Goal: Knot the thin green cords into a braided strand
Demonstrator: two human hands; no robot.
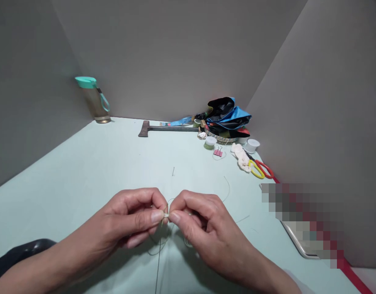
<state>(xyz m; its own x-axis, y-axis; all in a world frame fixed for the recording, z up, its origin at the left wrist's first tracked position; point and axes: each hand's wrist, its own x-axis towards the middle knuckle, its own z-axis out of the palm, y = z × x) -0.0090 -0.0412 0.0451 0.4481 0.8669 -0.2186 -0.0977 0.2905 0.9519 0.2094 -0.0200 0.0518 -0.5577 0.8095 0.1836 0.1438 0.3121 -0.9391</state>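
Note:
Above the front middle of the pale green table point(93, 163), my left hand point(133, 218) and my right hand point(203, 220) meet fingertip to fingertip. Both are closed in a pinch on a thin, pale greenish cord point(166, 215), and a short whitish bit of it shows between the thumbs. Loose loops of the cord hang under the fingers, and more coils show below my right hand. The other fingers of each hand are curled, so most of what lies inside them is hidden. A dark line runs down the table below my hands.
Behind my hands lie an axe point(172, 128), a blue and black pouch point(227, 118), thread spools point(210, 141), a pink binder clip point(217, 153) and scissors point(261, 168). At the back left stands a bottle point(96, 102). A partly blurred phone-like device point(298, 241) lies right. Grey walls enclose the table.

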